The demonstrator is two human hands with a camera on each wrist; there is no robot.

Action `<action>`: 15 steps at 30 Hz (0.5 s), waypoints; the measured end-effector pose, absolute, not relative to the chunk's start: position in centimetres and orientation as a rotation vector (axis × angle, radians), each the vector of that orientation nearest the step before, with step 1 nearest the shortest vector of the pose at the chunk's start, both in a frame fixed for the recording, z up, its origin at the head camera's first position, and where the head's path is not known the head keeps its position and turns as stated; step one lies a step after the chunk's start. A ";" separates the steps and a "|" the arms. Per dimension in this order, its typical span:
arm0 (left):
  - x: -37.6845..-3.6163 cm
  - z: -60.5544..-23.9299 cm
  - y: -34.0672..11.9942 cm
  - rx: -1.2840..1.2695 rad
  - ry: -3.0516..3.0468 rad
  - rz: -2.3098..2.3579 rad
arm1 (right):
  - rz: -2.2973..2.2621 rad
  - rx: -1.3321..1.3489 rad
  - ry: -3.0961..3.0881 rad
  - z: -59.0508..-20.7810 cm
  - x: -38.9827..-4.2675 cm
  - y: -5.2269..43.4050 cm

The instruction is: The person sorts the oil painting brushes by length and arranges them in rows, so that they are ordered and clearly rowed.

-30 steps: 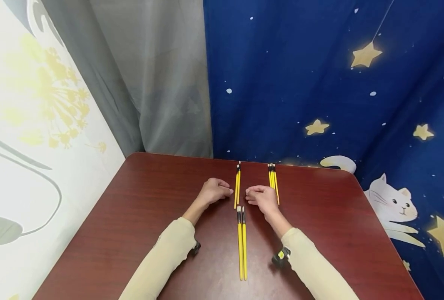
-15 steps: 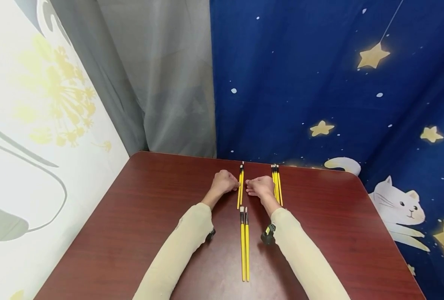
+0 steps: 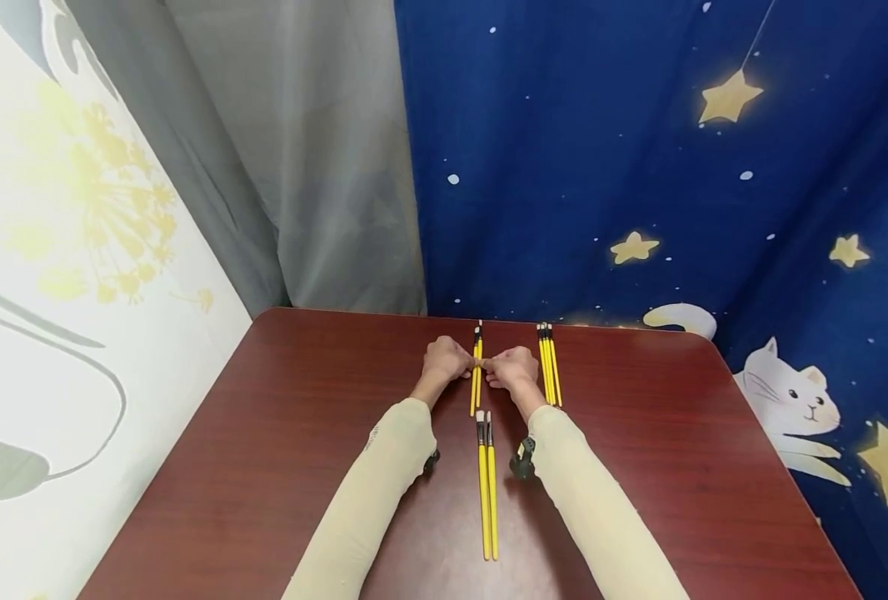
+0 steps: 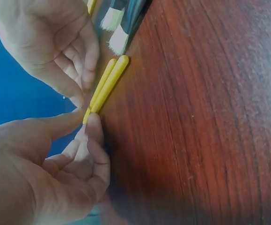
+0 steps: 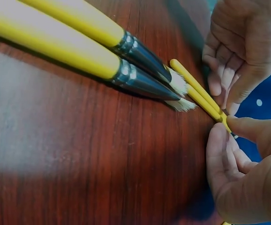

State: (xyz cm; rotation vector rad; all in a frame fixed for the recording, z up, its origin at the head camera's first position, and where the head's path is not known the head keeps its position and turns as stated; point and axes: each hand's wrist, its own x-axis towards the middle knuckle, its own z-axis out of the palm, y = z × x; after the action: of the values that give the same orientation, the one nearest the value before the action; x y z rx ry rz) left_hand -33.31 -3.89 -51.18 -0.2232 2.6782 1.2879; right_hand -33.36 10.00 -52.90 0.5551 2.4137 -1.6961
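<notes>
Two yellow-handled paintbrushes (image 3: 476,387) lie side by side near the back of the table, black ferrules pointing away. From their left, my left hand (image 3: 446,360) pinches the handles between thumb and fingertips. My right hand (image 3: 514,367) pinches the same pair from the right, its thumb close to the other thumb. In the left wrist view the rounded handle ends (image 4: 109,84) stick out past the fingers. The right wrist view shows the handles (image 5: 201,96) too, running in between the fingertips. Fingers hide part of both handles.
Two larger yellow paintbrushes (image 3: 487,492) lie nearer the front, bristles towards the held pair. Several thin paintbrushes (image 3: 549,367) lie to the right of my right hand. The dark red wooden table (image 3: 279,467) meets a grey and blue curtain (image 3: 534,167) behind.
Both hands have moved in towards the back pair of paintbrushes from either side. They were apart from it a second ago and now pinch its handles. The other brushes have not moved.
</notes>
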 end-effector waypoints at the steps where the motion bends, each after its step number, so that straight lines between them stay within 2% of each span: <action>1: -33.3 -51.3 -3.9 -0.214 2.685 1.278 | -1.683 0.558 2.418 -52.9 -33.4 10.0; 15: -33.4 -51.7 -3.3 -0.158 2.830 1.061 | -1.369 0.519 2.652 -52.3 -33.3 9.8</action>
State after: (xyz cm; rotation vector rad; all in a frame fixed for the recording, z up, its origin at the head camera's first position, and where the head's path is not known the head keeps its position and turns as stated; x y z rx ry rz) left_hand -33.39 -3.29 -51.66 -0.1581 2.8299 1.0614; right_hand -33.29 9.75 -52.34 0.5194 2.6516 -1.3695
